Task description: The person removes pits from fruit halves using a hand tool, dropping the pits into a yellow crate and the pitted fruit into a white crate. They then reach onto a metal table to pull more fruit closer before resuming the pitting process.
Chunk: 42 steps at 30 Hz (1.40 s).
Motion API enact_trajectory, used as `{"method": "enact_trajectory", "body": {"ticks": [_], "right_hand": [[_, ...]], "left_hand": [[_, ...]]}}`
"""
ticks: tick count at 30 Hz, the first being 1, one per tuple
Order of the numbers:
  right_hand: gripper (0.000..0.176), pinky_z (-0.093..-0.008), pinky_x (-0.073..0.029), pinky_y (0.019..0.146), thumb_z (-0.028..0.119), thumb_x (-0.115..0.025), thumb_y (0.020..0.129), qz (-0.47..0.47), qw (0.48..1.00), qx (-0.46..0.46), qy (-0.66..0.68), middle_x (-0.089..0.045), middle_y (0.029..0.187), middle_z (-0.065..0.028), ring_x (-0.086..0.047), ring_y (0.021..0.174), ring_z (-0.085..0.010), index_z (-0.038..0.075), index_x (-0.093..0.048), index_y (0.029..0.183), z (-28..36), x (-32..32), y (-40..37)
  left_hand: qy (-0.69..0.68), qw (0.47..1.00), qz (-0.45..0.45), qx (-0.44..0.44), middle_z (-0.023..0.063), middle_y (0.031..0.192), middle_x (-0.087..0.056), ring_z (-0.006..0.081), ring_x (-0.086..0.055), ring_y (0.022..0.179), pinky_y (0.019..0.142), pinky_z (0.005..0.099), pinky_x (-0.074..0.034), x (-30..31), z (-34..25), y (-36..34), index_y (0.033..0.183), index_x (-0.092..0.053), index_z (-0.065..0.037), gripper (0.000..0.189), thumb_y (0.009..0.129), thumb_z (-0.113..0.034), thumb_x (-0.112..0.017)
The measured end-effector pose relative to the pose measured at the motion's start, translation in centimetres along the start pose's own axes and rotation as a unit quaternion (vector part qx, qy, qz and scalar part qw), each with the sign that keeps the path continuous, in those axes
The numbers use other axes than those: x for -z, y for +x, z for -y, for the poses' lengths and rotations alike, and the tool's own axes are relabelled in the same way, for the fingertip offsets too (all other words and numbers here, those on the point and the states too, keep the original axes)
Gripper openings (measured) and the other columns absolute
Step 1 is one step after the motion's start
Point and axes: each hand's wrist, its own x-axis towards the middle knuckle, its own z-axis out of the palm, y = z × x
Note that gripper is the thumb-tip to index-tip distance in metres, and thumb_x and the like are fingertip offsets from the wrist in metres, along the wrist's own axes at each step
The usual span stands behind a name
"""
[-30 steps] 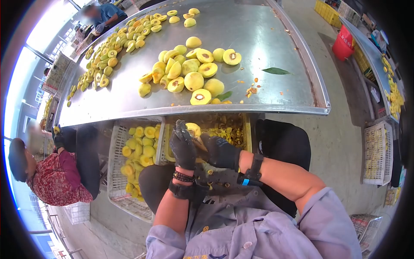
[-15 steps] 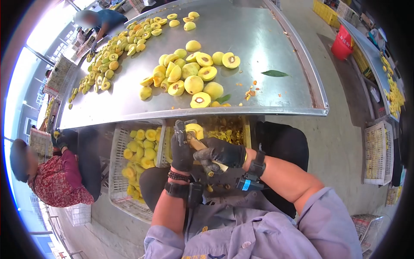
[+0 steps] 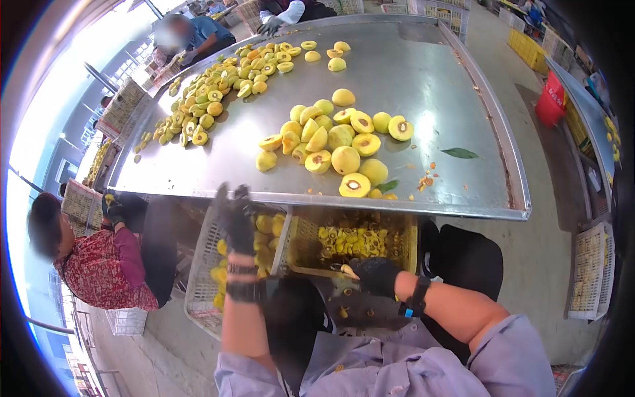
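Presently, the left hand (image 3: 235,213) is spreading blurred fingers by the near edge of the table (image 3: 463,188), over a crate (image 3: 202,268) of fruit halves (image 3: 263,225); the right hand (image 3: 376,275) is gripping a partly hidden tan tool (image 3: 348,270), lower centre. More fruit halves are lying mid-frame, bare metal stretching right. The left hand is no longer holding a half.
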Motion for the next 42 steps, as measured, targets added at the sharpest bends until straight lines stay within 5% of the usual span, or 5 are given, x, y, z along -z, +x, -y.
{"method": "enact_trajectory", "body": {"ticks": [12, 25, 29, 35, 42], "right_hand": [[0.039, -0.0454, -0.046, 0.062, 0.023, -0.055, 0.082, -0.058, 0.996, 0.062, 0.034, -0.062, 0.08, -0.0213, -0.061, 0.073, -0.038, -0.002, -0.049, 0.111, 0.3, 3.9, 0.0], [0.045, -0.0456, -0.047, 0.069, 0.027, -0.061, 0.083, -0.351, 0.92, 0.077, 0.16, -0.061, 0.091, -0.0251, -0.059, 0.084, -0.0413, 0.0, -0.047, 0.116, 2.6, 6.2, 1.0], [0.052, -0.0444, -0.047, 0.075, 0.024, -0.063, 0.078, -0.336, 0.932, 0.073, 0.116, -0.059, 0.1, -0.0258, -0.059, 0.089, -0.0394, -0.004, -0.047, 0.119, 2.2, 5.4, 1.4], [0.047, -0.0435, -0.049, 0.075, 0.022, -0.062, 0.078, -0.344, 0.931, 0.111, 0.04, -0.06, 0.099, -0.0247, -0.06, 0.086, -0.0384, -0.006, -0.049, 0.114, 2.6, 5.6, 0.7], [0.045, -0.0446, -0.049, 0.071, 0.022, -0.064, 0.076, -0.272, 0.957, 0.094, 0.031, -0.06, 0.094, -0.0249, -0.06, 0.084, -0.0387, -0.006, -0.051, 0.108, 2.1, 5.9, 0.4]], "left_hand": [[0.407, 0.881, 0.241, 0.012, 0.0174, 0.11, -0.06, 0.032, -0.058, 0.101, 0.085, 0.0383, -0.047, -8.9, 5.5, 11.0, 0.111, -0.054, -0.004, 0.057, 0.067, -0.035, -0.073], [-0.499, 0.749, 0.227, 0.372, 0.0105, 0.092, -0.059, 0.0178, -0.06, 0.078, 0.058, 0.0249, -0.05, -3.2, -9.0, -1.4, 0.122, -0.045, -0.004, 0.044, 0.089, -0.03, -0.058], [0.152, 0.959, 0.127, -0.2, 0.0209, 0.113, -0.056, 0.0268, -0.059, 0.096, 0.08, 0.03, -0.05, -4.0, -9.9, -7.7, 0.134, -0.031, 0.003, 0.059, 0.093, -0.035, -0.049], [-0.294, 0.89, 0.156, 0.31, 0.0161, 0.136, -0.038, 0.0227, -0.045, 0.119, 0.099, 0.0335, -0.039, -5.8, -14.6, -9.7, 0.138, -0.024, 0.002, 0.043, 0.097, -0.01, -0.031], [0.089, 0.972, 0.187, -0.111, 0.0227, 0.132, -0.042, 0.0311, -0.046, 0.118, 0.098, 0.0371, -0.038, -6.7, -5.3, -12.2, 0.132, -0.036, 0.007, 0.04, 0.098, -0.014, -0.031]]}}
